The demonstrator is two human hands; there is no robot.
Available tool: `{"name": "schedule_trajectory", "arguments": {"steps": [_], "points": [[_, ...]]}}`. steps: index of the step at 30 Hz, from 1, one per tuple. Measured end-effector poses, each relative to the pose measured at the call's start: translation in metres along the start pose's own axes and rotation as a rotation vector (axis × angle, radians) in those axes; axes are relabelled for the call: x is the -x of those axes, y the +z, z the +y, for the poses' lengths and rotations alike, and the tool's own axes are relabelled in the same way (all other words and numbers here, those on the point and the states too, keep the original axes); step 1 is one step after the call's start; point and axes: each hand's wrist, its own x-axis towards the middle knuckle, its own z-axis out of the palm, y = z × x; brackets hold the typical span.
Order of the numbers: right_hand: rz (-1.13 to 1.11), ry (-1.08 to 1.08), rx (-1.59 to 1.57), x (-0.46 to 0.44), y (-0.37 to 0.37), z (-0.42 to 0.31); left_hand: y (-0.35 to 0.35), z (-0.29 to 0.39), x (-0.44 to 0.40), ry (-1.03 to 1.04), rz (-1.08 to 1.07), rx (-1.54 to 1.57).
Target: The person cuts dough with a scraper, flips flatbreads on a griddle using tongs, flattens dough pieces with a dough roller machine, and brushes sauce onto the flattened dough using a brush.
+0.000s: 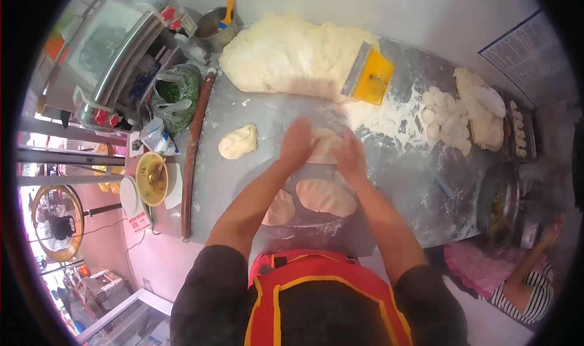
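Note:
A pale piece of dough (324, 146) lies on the metal worktop between my two hands. My left hand (297, 144) cups its left side. Against its right edge is my right hand (350, 156), a little blurred, its fingers pointing away from me. Closer to my body rest two smooth flattened pieces of dough, one larger oval (326, 197) and one smaller (279, 208), partly behind my left forearm. A separate lump of dough (238, 142) sits to the left. Beyond my hands spreads a big mass of dough (292, 54), with a yellow-handled dough scraper (372, 77) against its right end.
A long wooden rolling pin (198, 157) lies along the worktop's left edge, beside a bag of chopped greens (174, 93) and a yellow bowl (152, 178). Loose flour (389, 121) and small dough balls (443, 118) lie right. A person in a striped sleeve (524, 294) stands near a pan (499, 197).

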Motion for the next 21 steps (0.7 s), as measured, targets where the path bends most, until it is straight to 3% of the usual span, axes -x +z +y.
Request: {"name": "schedule_trajectory", "arguments": {"steps": [4, 5, 7, 10, 12, 14, 16, 21], "points": [[-0.033, 0.342, -0.199, 0.037, -0.008, 0.009, -0.044, 0.025, 0.025, -0.447, -0.194, 0.140], [-0.034, 0.314, -0.119, 0.034, 0.000, 0.007, -0.048, 0.025, 0.022, -0.534, -0.243, 0.199], [-0.036, 0.257, 0.038, 0.022, 0.018, 0.001, -0.029, -0.011, 0.013, -0.455, -0.183, 0.217], [-0.148, 0.321, -0.663, -0.006, -0.009, -0.055, -0.046, -0.058, -0.005, -0.462, -0.025, 0.280], [-0.155, 0.273, -0.758, -0.010, -0.004, -0.067, -0.071, -0.088, 0.002, -0.262, 0.348, -0.010], [-0.153, 0.231, -0.724, -0.007, -0.002, -0.068, -0.106, -0.114, 0.025, -0.228, 0.196, -0.215], [-0.148, 0.192, -0.549, 0.010, -0.001, -0.052, -0.118, -0.126, 0.060, -0.334, 0.065, -0.213], [-0.125, 0.391, -0.584, 0.057, -0.015, -0.032, -0.118, -0.108, 0.087, -0.360, -0.095, -0.076]]}}
